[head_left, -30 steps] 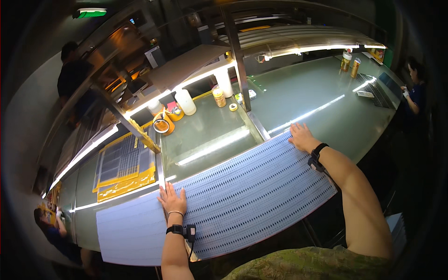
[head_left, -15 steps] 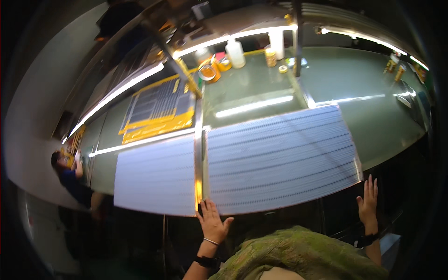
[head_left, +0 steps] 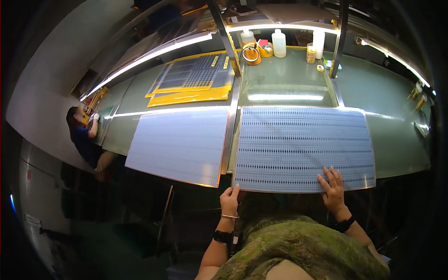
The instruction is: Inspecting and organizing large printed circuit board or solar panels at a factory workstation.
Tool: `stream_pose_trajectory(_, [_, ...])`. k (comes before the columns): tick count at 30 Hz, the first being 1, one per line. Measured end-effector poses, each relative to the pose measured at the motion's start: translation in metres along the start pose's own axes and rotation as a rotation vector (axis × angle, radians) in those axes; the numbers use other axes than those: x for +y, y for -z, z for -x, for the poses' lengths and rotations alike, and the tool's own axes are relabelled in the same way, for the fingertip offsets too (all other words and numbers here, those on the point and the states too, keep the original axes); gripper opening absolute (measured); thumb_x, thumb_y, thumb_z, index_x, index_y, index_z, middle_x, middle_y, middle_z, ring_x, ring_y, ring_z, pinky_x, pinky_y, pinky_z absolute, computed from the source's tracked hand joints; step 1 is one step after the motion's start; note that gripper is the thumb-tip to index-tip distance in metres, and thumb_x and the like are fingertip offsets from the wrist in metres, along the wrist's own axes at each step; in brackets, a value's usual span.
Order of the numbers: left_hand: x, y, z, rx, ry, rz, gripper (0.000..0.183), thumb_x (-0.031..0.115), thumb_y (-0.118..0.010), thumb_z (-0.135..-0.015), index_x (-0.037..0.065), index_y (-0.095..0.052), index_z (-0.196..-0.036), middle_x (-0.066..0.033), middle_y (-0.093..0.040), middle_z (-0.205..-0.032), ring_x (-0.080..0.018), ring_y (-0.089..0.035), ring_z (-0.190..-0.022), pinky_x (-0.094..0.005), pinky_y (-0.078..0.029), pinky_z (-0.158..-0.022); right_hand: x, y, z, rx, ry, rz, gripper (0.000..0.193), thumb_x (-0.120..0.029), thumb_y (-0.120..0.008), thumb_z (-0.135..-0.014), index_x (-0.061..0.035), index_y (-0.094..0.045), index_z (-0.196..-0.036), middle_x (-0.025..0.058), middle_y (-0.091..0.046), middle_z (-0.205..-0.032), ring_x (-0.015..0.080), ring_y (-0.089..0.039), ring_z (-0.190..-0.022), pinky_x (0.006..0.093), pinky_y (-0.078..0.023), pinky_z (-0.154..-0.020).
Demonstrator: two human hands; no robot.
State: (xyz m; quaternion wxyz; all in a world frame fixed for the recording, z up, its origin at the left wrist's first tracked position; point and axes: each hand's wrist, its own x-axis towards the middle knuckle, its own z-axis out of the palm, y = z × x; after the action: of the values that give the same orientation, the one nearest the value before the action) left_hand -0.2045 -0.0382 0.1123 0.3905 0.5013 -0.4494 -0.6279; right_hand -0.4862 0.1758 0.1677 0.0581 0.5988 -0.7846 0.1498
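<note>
A pale blue patterned panel [head_left: 298, 140], crossed by rows of small dark marks, lies on the green worktop in front of me. My left hand [head_left: 229, 201] is closed at its near left corner, thumb on top and the other fingers partly hidden below the edge. My right hand [head_left: 333, 190] rests on the panel near its front edge, fingers spread. Left of it lies a second, plainer pale panel [head_left: 179, 145] with a copper-coloured edge, and a metal strip [head_left: 230, 135] runs between the two.
Dark sheets with yellow borders [head_left: 186, 99] lie at the back left. Tape rolls [head_left: 252, 55], a white bottle [head_left: 279, 44] and a yellow can [head_left: 311, 53] stand along the back. Metal posts [head_left: 226, 39] rise there beside bright tube lamps. A person [head_left: 86, 137] works at the far left.
My left hand has gone from lying flat to gripping the panel's corner. My right hand has moved left onto the panel from beyond its right corner. The whole view has shifted.
</note>
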Motion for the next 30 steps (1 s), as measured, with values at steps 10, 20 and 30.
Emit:
stream_pose_trajectory(10, [0.127,0.012,0.018,-0.784,-0.315,0.013,0.029,0.023,-0.054,-0.089,-0.004,-0.061,-0.099,-0.0088,-0.064,-0.095,-0.0107,-0.057,-0.091,-0.0257,-0.044,-0.082,0.041,0.182,-0.111,0.228,0.262,-0.03,0.017,-0.005,-0.05,-0.08,-0.0003,-0.061,-0.093,0.0154,-0.062,-0.082,0.0306,-0.059,-0.072,0.0365,-0.048,-0.067])
stream_pose_trajectory(20, [0.024,0.088,-0.003,-0.297,0.37,0.148,0.046,0.046,-0.044,-0.09,0.005,-0.057,-0.104,-0.0073,-0.064,-0.096,-0.017,-0.062,-0.088,-0.0306,-0.049,-0.075,0.188,0.153,-0.263,-0.343,-0.138,-0.63,0.023,-0.015,-0.071,-0.075,0.0012,-0.064,-0.09,0.0038,-0.065,-0.079,0.0082,-0.057,-0.067,0.0242,-0.047,-0.064])
stream_pose_trajectory(30, [0.032,0.058,-0.04,-0.022,0.256,0.231,0.028,0.027,-0.061,-0.084,0.001,-0.063,-0.076,-0.0068,-0.062,-0.066,-0.0133,-0.06,-0.057,-0.0239,-0.049,-0.056,0.169,0.028,-0.3,-0.196,-0.056,-0.393,0.024,-0.014,-0.068,-0.076,0.003,-0.064,-0.091,0.0079,-0.065,-0.079,0.013,-0.059,-0.071,0.0269,-0.048,-0.067])
